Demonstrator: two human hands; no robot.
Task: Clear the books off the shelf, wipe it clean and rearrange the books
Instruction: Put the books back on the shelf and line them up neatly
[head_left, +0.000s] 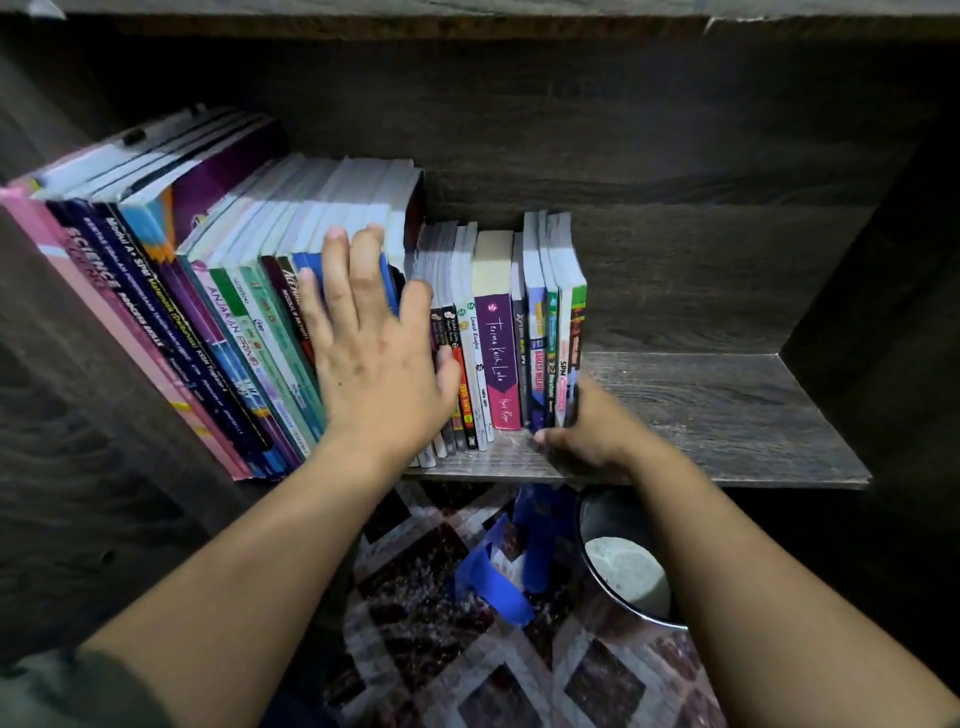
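Both bare forearms reach up from the bottom edge toward the row of books on the dark wooden shelf. Left hand lies flat against the spines, its fingers straight and slightly spread over the tall books, which lean at the left end, while its thumb touches the first of the smaller books. Right hand cups the right end of that smaller group, its thumb curled round the foot of the last spines; its other fingers are hidden behind the outermost cover. Below the shelf, a blue cloth lies on a patterned rug beside a metal bucket.
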